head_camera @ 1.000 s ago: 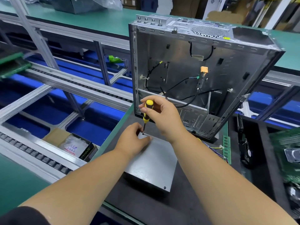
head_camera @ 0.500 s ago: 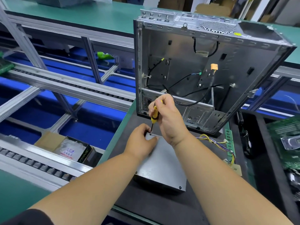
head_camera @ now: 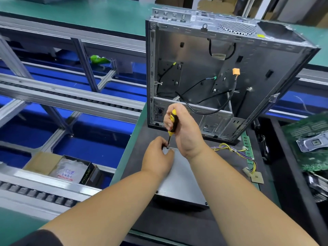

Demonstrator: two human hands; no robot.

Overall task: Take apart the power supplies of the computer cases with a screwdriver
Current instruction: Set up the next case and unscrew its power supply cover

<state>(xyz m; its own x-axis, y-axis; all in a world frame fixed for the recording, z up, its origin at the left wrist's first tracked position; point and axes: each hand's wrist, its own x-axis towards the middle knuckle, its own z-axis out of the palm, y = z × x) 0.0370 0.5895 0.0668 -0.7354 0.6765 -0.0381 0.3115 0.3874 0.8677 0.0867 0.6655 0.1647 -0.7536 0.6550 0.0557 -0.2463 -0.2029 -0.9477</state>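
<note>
A grey metal power supply [head_camera: 181,181] lies flat on the black mat [head_camera: 177,226] in front of me. My right hand [head_camera: 184,132] grips a yellow and black screwdriver [head_camera: 172,124] held upright, its tip on the far left corner of the box. My left hand [head_camera: 158,157] rests on that same corner, its fingers curled around the screwdriver's shaft near the tip. A bundle of yellow and black wires [head_camera: 234,151] trails out of the box to the right. Behind stands an open, gutted computer case [head_camera: 221,77] with loose cables inside.
A green memory stick [head_camera: 247,146] and a small chip [head_camera: 256,177] lie right of the box. Green circuit boards [head_camera: 308,144] fill a black bin at right. Roller conveyor rails [head_camera: 53,98] and a cardboard box with a plastic bag [head_camera: 65,171] sit to the left.
My right hand has shifted its grip lower on the screwdriver handle, and my view has drifted slightly left and closer. Both hands stay at the same corner of the box.
</note>
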